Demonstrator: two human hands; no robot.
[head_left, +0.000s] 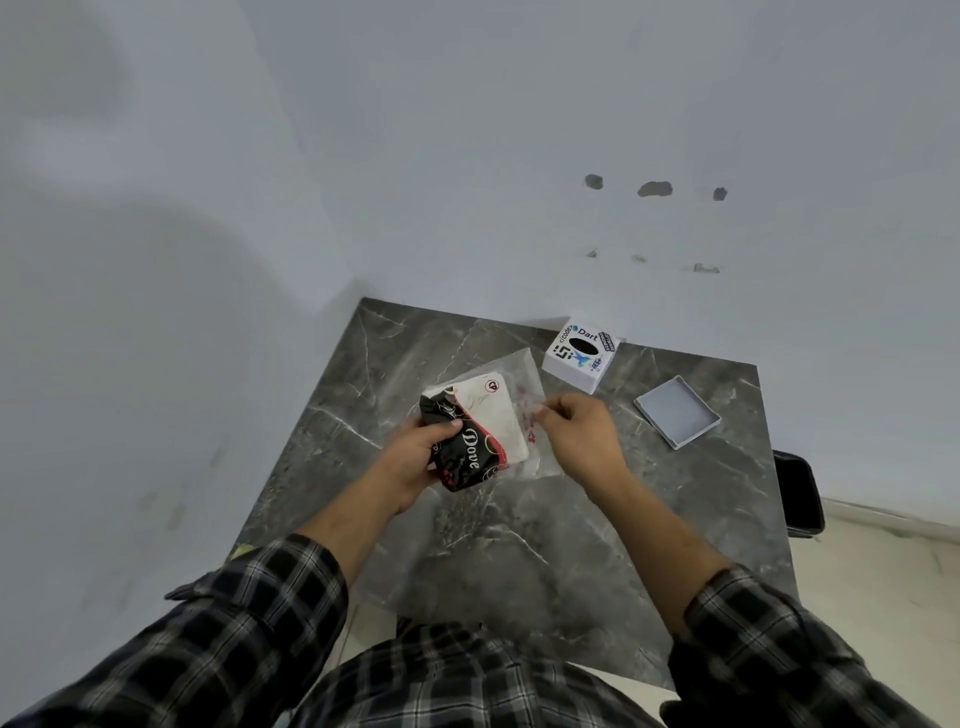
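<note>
Packet (470, 436) gripped in L hand (415, 460), R hand (584, 434) fingers (553, 409) pinch plastic bag (517, 366), over grey marble table (519, 551) in white-wall (467, 156) corner

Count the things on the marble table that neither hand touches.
2: the stickered white box at the far edge, and the shallow grey tray to its right. None seems hidden.

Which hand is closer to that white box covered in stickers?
The right. The right hand pinches the clear bag just below the sticker box, toward the person; the left hand grips the Dove packet farther off, down to the box's left.
</note>
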